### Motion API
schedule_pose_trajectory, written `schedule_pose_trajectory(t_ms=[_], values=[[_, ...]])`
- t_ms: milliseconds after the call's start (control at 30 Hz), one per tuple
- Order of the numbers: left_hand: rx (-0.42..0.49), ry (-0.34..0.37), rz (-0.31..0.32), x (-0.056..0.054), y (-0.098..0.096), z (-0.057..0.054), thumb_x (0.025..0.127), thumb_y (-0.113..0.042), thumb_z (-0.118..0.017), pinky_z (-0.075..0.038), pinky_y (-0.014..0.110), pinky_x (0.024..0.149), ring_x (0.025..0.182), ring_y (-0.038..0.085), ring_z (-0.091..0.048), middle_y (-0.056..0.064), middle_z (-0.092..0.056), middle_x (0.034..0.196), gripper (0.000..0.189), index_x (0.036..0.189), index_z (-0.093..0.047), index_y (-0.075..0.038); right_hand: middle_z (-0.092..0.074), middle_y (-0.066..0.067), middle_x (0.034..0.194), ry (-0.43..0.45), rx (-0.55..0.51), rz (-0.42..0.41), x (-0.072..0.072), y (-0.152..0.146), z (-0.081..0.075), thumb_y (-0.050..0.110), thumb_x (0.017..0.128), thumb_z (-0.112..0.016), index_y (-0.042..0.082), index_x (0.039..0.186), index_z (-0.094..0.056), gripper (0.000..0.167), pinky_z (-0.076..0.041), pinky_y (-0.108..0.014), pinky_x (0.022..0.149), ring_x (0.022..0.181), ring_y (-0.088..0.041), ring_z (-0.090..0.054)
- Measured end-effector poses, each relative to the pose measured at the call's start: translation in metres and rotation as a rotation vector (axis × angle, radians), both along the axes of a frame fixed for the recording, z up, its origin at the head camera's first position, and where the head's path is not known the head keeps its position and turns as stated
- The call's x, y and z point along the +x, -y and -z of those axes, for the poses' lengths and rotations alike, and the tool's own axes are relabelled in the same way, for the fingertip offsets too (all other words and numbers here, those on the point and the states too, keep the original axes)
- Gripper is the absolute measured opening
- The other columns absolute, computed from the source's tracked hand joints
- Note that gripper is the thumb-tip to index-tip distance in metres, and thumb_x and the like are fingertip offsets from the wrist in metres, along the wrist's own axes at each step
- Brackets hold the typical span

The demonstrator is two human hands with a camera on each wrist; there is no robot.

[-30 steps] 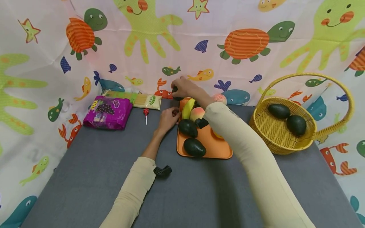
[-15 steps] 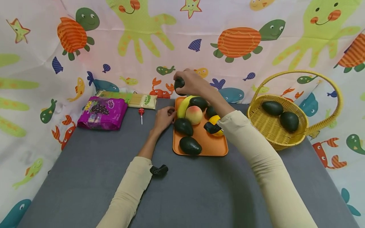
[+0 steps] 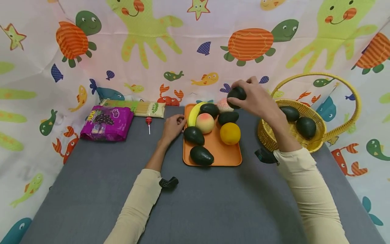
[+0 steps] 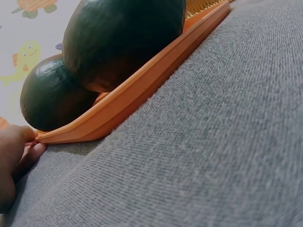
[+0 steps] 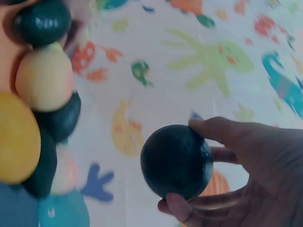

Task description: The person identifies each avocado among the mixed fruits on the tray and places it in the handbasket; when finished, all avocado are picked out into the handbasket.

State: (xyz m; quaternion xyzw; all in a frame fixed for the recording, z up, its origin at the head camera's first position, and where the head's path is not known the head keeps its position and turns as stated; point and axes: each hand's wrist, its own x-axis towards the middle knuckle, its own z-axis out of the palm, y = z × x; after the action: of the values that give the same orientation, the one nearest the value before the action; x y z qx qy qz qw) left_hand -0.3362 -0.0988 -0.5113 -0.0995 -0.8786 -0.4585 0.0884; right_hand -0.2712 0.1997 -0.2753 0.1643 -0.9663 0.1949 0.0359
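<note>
Fingers [image 5: 177, 208] of R hand [image 3: 254, 99] pinch held avocado [image 5: 176, 163], thumb opposing, aloft approx. btwn tray & basket. L hand [image 3: 173, 128] pinches near edge of tray [image 3: 225, 156], prob. steadying it. Basket [image 3: 262, 132] stands R of tray, 2 avocados [image 3: 306, 127] inside. Best: firm but light grip, wrist level, fruit clear of basket rim + handle [image 3: 335, 134]; lower gently, don't drop; L hand shouldn't tug tray.

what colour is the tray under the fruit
Plain orange; the tray shows best in the head view.
</note>
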Motion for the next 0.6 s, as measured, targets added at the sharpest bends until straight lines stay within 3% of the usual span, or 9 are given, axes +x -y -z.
schedule_pose_trajectory(t_ms=[133, 233, 433, 600], values=[[-0.014, -0.026, -0.012, -0.002, 0.003, 0.001, 0.103, -0.023, -0.068, -0.063, 0.038, 0.070, 0.078, 0.027, -0.076, 0.017, -0.076, 0.098, 0.033, 0.126, -0.072, 0.000, -0.047, -0.031, 0.136, 0.035, -0.049, 0.111, 0.014, -0.037, -0.001, 0.046, 0.101, -0.065, 0.011, 0.145, -0.055, 0.057, -0.049, -0.055, 0.084, 0.113, -0.044, -0.047], [-0.035, -0.030, -0.023, -0.002, 0.003, 0.001, 0.103, -0.024, -0.068, -0.063, 0.041, 0.076, 0.081, 0.027, -0.076, 0.017, -0.077, 0.098, 0.033, 0.126, -0.072, -0.001, -0.049, -0.032, 0.129, 0.065, -0.059, 0.165, 0.015, -0.064, 0.004, 0.046, 0.101, -0.065, 0.006, 0.143, -0.055, 0.059, -0.051, -0.049, 0.074, 0.108, -0.044, -0.049], [-0.048, -0.003, -0.023, 0.000, 0.002, 0.001, 0.102, -0.025, -0.068, -0.061, 0.045, 0.087, 0.087, 0.028, -0.076, 0.016, -0.077, 0.100, 0.033, 0.125, -0.072, -0.001, -0.059, -0.033, 0.118, 0.208, -0.006, 0.201, 0.001, -0.104, 0.017, 0.037, 0.100, -0.070, -0.006, 0.139, -0.054, 0.061, -0.054, -0.033, 0.056, 0.062, -0.025, -0.066], [-0.043, -0.005, -0.019, 0.001, -0.002, 0.001, 0.103, -0.024, -0.067, -0.061, 0.043, 0.085, 0.082, 0.026, -0.075, 0.015, -0.076, 0.099, 0.033, 0.126, -0.072, -0.001, -0.051, -0.039, 0.132, 0.347, 0.088, 0.185, -0.016, -0.121, 0.028, 0.032, 0.099, -0.071, -0.012, 0.140, -0.050, 0.064, -0.059, -0.035, 0.059, 0.065, -0.024, -0.069]])
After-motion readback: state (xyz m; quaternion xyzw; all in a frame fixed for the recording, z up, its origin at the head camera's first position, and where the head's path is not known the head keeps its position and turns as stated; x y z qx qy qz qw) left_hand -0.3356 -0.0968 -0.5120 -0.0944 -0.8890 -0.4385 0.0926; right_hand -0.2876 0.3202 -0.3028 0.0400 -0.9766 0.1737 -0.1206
